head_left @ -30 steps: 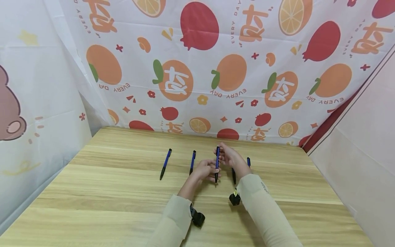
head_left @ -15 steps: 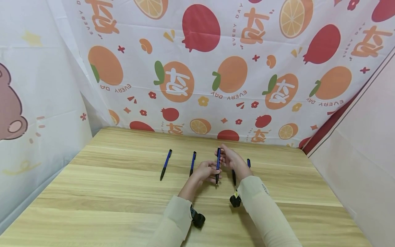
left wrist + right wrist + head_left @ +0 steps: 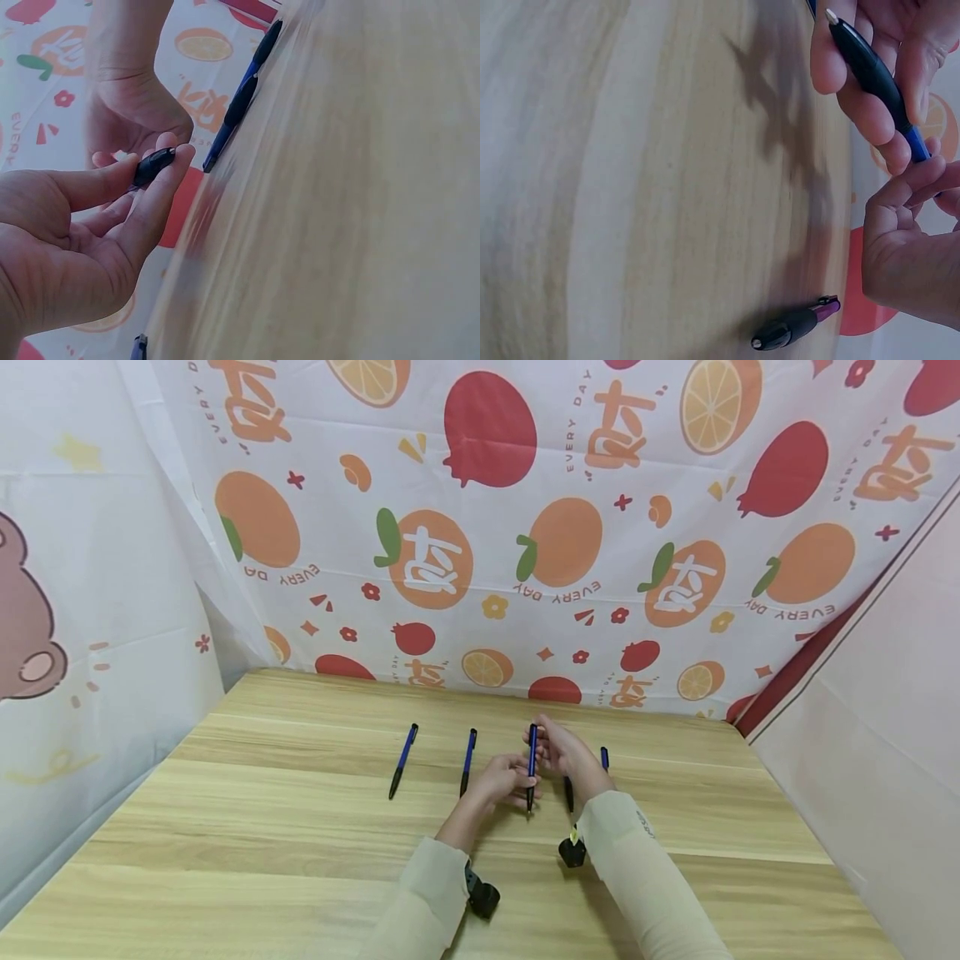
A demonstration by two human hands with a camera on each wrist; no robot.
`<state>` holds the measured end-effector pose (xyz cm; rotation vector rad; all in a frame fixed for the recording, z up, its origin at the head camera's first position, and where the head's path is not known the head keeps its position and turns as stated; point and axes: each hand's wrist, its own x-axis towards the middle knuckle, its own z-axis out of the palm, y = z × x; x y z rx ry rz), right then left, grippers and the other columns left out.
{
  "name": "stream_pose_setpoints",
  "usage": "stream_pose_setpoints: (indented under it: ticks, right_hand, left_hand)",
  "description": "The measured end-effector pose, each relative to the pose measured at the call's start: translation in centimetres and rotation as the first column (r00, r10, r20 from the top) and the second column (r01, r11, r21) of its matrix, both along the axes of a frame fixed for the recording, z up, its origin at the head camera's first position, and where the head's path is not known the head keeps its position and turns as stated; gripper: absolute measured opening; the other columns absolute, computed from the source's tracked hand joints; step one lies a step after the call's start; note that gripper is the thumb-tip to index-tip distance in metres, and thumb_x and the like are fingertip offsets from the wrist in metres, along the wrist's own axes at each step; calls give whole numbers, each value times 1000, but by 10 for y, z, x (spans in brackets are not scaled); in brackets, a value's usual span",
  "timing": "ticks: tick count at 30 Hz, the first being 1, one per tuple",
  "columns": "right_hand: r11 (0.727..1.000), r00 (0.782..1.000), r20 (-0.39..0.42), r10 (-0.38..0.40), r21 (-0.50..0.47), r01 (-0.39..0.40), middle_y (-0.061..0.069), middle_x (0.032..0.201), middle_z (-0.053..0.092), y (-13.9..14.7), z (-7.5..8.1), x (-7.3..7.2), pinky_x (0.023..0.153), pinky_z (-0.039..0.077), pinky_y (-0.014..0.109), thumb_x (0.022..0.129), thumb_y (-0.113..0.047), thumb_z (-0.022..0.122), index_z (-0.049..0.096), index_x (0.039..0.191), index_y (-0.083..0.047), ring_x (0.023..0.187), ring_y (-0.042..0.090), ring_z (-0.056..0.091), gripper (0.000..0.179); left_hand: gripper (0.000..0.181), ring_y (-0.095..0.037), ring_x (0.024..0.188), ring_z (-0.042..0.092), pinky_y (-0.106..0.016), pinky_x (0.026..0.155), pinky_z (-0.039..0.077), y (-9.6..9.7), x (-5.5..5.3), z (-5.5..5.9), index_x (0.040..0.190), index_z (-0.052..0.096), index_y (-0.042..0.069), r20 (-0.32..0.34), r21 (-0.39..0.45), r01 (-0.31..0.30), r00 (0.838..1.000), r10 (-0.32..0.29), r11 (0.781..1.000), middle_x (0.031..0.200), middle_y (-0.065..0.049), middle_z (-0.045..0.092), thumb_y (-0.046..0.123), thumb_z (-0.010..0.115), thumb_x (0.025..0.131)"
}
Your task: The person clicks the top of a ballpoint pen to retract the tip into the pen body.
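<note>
Both hands meet on one blue-and-black ballpoint pen (image 3: pixel 532 760), lifted off the tabletop with its point toward the person. My left hand (image 3: pixel 504 782) pinches the pen's black grip section between thumb and fingers. At the far, clicker end, my right hand (image 3: pixel 564 750) holds the blue barrel with its fingertips. The right wrist view shows the metal writing tip bare beyond the black grip (image 3: pixel 870 69), while the right fingers cover the pen's other end. In the left wrist view the pen (image 3: pixel 154 166) points at the camera, and the right hand (image 3: pixel 139 112) lies behind it.
Left of the hands lie two similar pens, an outer pen (image 3: pixel 403 762) and an inner pen (image 3: pixel 468 758). Beneath the right forearm lie a near pen (image 3: pixel 568 793) and a farther pen (image 3: pixel 604 757), both partly hidden. A fruit-print curtain (image 3: pixel 495 568) hangs behind the wooden table (image 3: pixel 225 827).
The held pen and both hands have shifted slightly right and nearer the body, and the pen stands a little straighter in the head view. Both grips stay the same; the other pens lie still.
</note>
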<state>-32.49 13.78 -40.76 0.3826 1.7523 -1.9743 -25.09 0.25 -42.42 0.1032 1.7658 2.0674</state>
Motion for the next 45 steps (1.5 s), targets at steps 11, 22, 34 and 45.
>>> stream_pose_setpoints:
  ticks: [11,22,34,45]
  right_hand:
    - [1000,1000,4,19,-21,-19,-3,71,61,1,-2,3,46,41,15,94,-28,45,55,87,-6,46,2,42,26]
    - [1000,1000,10,20,-21,-19,-4,72,62,1,-5,3,45,40,14,93,-31,46,55,86,-6,44,2,41,27]
    - [999,999,21,41,-25,-40,-3,73,62,1,-2,5,46,41,14,96,-34,43,55,86,-7,45,2,42,32]
    - [996,996,-5,84,-9,-84,-2,75,63,2,-3,3,52,45,16,95,-31,45,57,95,-3,50,4,46,31]
  left_hand:
    - [30,-43,93,59,-46,72,53,-1,3,0,119,42,-16,4,-1,2,1000,-2,1000,108,-30,56,-8,48,90]
    - [28,-41,90,60,-44,69,54,0,5,-2,116,45,-15,0,-14,-4,1000,4,1000,106,-29,57,-9,48,89]
    - [26,-39,89,61,-43,68,54,0,4,-3,115,46,-14,-2,-22,-2,1000,2,1000,105,-27,58,-9,48,89]
    - [27,-38,87,62,-42,67,54,0,6,0,115,45,-15,1,-46,-6,1000,6,999,101,-28,59,-9,49,89]
